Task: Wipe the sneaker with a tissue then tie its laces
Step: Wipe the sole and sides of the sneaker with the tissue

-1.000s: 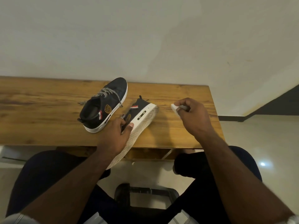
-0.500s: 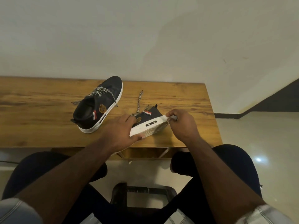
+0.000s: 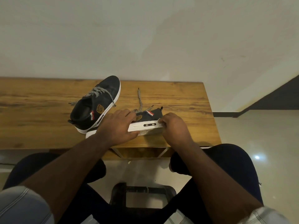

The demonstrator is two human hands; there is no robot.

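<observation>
A dark sneaker with a white sole (image 3: 146,125) lies tipped on its side near the front edge of the wooden table (image 3: 32,110), its sole turned toward me. My left hand (image 3: 118,125) grips it across the middle. My right hand (image 3: 174,128) is closed at the heel end, with its fingertips pressed on the white sidewall. The tissue is hidden under those fingers. The sneaker's checked laces (image 3: 139,101) trail loose across the table behind it.
A second matching sneaker (image 3: 97,104) stands upright just left of the held one, its laces also loose. The table's right edge is close to my right hand. The wall is right behind the table. My knees and a dark stool (image 3: 142,193) are below.
My left hand laid the sneaker down flatter and more sideways. My right hand came in from the right with the tissue and now presses on the heel end of the sole.
</observation>
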